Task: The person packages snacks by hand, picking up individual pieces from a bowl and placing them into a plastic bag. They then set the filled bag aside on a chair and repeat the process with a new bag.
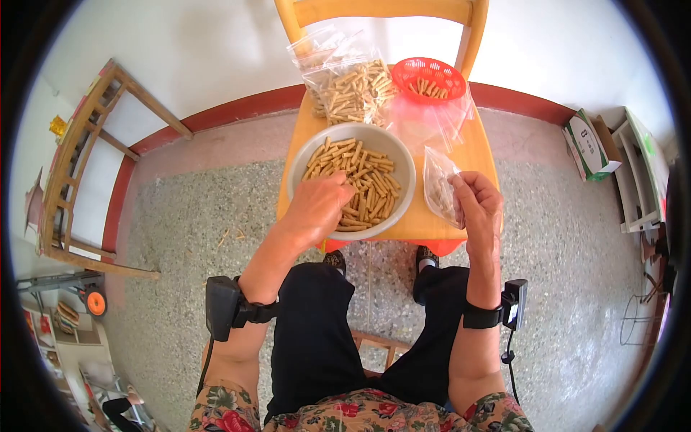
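A light grey bowl (296, 160) full of short golden-brown sticks (371, 180) stands on the seat of a wooden chair (475, 158). My left hand (320, 201) reaches over the bowl's near left side, fingers curled down and closed among the sticks; the fingertips are partly hidden. To the right of the bowl, my right hand (479, 201) pinches a small clear zip bag (439, 183) by its side between thumb and fingers. The bag hangs tilted over the right part of the seat.
Behind the bowl lie clear bags filled with sticks (356, 90). Next to them, a red plastic basket (430, 65) holds several sticks, with flat clear bags (425, 122) in front of it. A wooden frame (72, 173) leans at left; a carton (590, 147) sits at right.
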Demonstrator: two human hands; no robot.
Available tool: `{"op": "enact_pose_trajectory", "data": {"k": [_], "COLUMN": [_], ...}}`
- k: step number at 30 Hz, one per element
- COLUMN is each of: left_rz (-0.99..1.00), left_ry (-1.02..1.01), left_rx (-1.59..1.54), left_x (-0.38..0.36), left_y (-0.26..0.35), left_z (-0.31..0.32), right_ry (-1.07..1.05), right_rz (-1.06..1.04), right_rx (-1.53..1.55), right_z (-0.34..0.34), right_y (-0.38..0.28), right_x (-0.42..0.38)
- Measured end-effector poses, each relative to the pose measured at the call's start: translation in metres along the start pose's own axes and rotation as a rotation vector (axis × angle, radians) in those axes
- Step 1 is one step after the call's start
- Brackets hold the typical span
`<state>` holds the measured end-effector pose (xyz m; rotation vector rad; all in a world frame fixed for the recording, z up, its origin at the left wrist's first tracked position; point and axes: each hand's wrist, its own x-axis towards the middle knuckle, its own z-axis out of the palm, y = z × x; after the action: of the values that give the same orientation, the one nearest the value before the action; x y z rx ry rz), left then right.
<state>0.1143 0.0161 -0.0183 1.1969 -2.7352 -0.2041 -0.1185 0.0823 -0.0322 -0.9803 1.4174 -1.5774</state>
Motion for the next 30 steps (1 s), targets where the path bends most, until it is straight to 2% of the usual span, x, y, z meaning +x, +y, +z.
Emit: {"op": "enact_pose_trajectory", "data": {"k": [4,7,9,10,12,18,23,25,27,29,30], "left_rz": [-0.009,-0.047,-0.223,-0.217,-0.278,-0.281,-0.142,-0.059,0.051,0.192,0.196], "left_ry": [0.035,0.138,0.107,0.107,0.185,0.169,0.132,0.183,0.188,0.276,0.268], "left_rx": [-0.031,-0.142,-0.626,-0.624,-1.227,-1.533,-1.502,-1.277,-0.885,-0.636,-0.636], "left_x": [-0.005,-0.008,-0.009,-0.009,-0.009,-0.004,0.021,0.036,0.048,0.059,0.063], "left_y": [0.002,0.002,0.0,0.0,0.002,0.032,0.074,0.093,0.094,0.099,0.098], "left_z": [-0.004,-0.005,-0.005,-0.004,-0.003,-0.013,-0.028,-0.03,-0.016,-0.007,-0.002], "right_ry": [-0.007,-0.001,0.001,-0.001,-0.003,-0.011,-0.034,-0.039,-0.049,-0.04,-0.036], "right_rz": [0.024,0.02,0.019,0.019,0.014,-0.013,-0.049,-0.064,-0.062,-0.092,-0.121], "right_rx": [0.014,0.009,0.012,0.015,0.021,0.021,0.072,0.056,0.106,0.118,0.126], "right_z": [-0.001,-0.001,-0.002,-0.002,-0.003,-0.003,-0.007,-0.01,-0.011,-0.011,-0.012], "right_y": [-0.002,-0.002,0.0,0.002,0.004,0.005,0.01,0.011,0.007,0.007,0.007], "right_x": [0.0,-0.001,-0.001,0.0,0.001,0.0,0.001,0.001,0.0,0.0,0.0]}}
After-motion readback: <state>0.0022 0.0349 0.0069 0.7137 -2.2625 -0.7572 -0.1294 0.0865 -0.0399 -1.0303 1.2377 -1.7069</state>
